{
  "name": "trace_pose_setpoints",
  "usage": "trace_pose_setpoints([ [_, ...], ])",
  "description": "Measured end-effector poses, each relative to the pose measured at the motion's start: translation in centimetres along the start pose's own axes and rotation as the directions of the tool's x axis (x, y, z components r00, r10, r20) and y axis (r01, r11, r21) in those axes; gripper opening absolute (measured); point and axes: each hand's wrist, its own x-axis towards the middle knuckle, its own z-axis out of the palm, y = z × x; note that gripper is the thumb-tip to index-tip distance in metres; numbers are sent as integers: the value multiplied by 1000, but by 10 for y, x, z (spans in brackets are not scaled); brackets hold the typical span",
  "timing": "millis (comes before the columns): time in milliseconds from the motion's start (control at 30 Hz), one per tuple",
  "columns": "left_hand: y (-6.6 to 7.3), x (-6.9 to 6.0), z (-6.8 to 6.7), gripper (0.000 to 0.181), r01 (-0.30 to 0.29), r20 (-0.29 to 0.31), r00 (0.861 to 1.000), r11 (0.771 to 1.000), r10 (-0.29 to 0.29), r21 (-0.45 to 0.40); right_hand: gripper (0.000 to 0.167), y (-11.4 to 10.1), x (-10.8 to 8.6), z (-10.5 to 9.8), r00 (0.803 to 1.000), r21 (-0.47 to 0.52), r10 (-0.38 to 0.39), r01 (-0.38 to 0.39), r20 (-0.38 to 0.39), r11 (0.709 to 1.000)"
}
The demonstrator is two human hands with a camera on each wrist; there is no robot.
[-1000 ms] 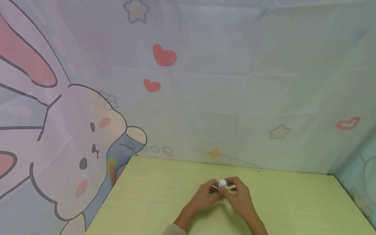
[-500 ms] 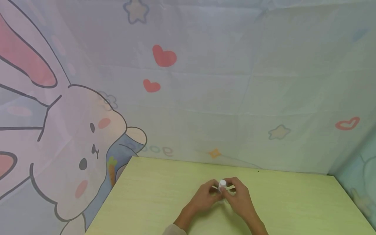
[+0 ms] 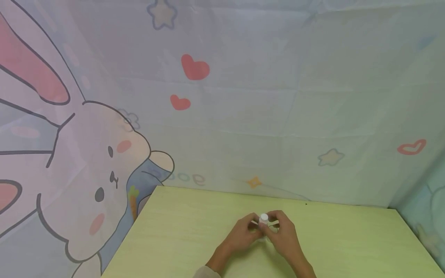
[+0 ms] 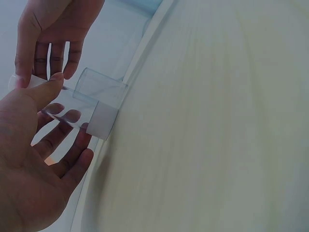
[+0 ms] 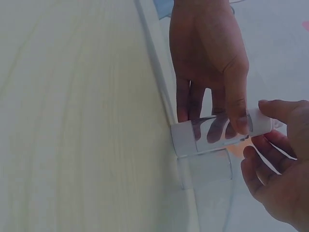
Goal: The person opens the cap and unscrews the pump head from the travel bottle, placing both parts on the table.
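Observation:
A slim clear bottle (image 4: 72, 107) stands upright on the table, with a white section at its bottom and a white cap (image 3: 264, 217) on top. My left hand (image 3: 241, 233) grips its clear body, thumb on one side and fingers on the other. The right hand (image 3: 284, 234) pinches the white cap (image 5: 260, 122) between thumb and fingers. Close beside the bottle is a clear, cup-like cylinder (image 5: 210, 166), which neither hand holds. From the head view, the hands hide most of the bottle.
The pale yellow-green table (image 3: 347, 239) reaches back to a printed cloth backdrop (image 3: 243, 116) with a rabbit, hearts and stars. A tiny dark speck (image 3: 306, 203) lies near the table's back edge. Another cloth (image 3: 431, 200) hangs on the right.
Both hands stay in place around the bottle, with the right fingers shifting only very slightly at the cap. The head view has tilted a little.

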Motion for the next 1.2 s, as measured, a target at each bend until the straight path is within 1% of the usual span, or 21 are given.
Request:
trace_pose_setpoints([
  [67,0,0,0,16,-1,4,1000,1000,1,-2,31,0,-1,0,1000,-11,-8,8,-5,1000],
  [167,0,-1,0,17,-5,10,1000,1000,6,-8,31,0,-1,0,1000,-15,2,-2,3,1000],
  [267,0,0,0,17,-6,9,1000,1000,6,-10,30,1,0,0,1000,-9,12,-12,14,1000],
  [400,0,0,1,16,-7,-1,1000,1000,7,-10,28,2,1,-1,1000,-9,7,-6,21,1000],
  [733,3,-1,0,16,13,8,1000,1000,-13,-14,25,4,1,0,1000,-8,1,-1,20,1000],
  [1200,1,-1,0,16,10,5,1000,1000,-10,-4,25,1,1,-1,1000,-3,-10,10,15,1000],
])
